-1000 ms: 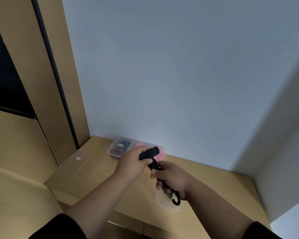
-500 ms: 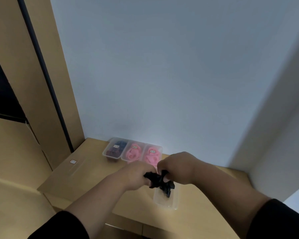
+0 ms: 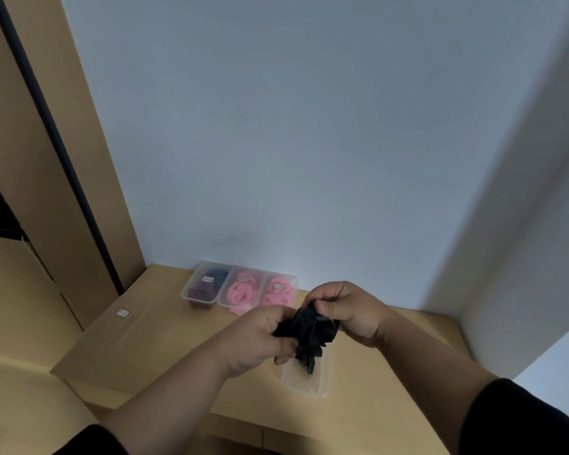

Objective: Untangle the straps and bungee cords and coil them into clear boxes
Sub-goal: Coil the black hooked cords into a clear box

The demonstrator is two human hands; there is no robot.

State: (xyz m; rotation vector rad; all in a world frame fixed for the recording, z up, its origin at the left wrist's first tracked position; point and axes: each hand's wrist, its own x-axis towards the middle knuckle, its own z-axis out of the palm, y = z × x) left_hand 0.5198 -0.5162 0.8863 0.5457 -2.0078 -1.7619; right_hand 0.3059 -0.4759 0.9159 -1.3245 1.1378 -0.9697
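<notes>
On the counter (image 3: pixel 165 343), three filled clear boxes (image 3: pixel 240 290) line the wall. Our left hand (image 3: pixel 260 339) closes its grip around the black strap bundle (image 3: pixel 309 333); our right hand (image 3: pixel 345 310) pinches its upper edge. The bundle hangs just above the empty clear box (image 3: pixel 306 384). It looks soft, light and springy, likely to uncoil, so we would keep hold across the whole wad. Half a second ago the bundle looked looser between our hands; now it is bunched tighter.
</notes>
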